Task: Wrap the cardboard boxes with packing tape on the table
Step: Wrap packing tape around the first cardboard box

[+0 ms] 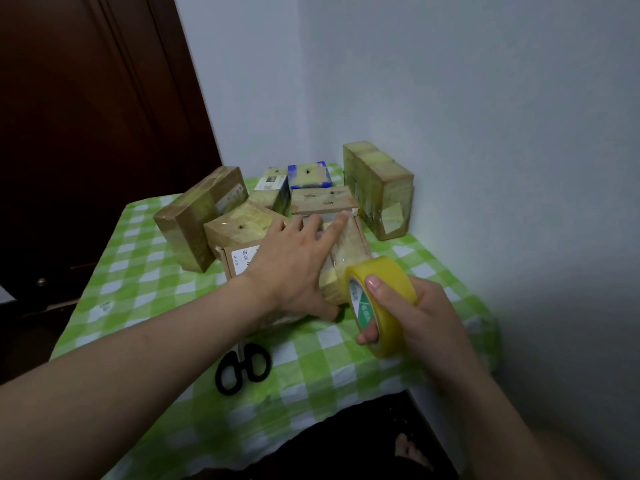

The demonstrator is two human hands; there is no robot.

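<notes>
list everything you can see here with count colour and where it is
cardboard boxes: about eight in all, brown with yellowish tape, one blue-edged, clustered at the table's far end
box being taped: one of them, brown, nearest, under the left hand
tape roll: one, yellow, at that box's near end
scissors: one pair, black, on the cloth near the front edge
tablecloth: one, green and white check, over the table
door: one, dark brown, at the left
wall: pale, behind and to the right
foot: one, bare, low in the view below the table edge
left hand: flat on the box, fingers straight
right hand: grips the tape roll
</notes>
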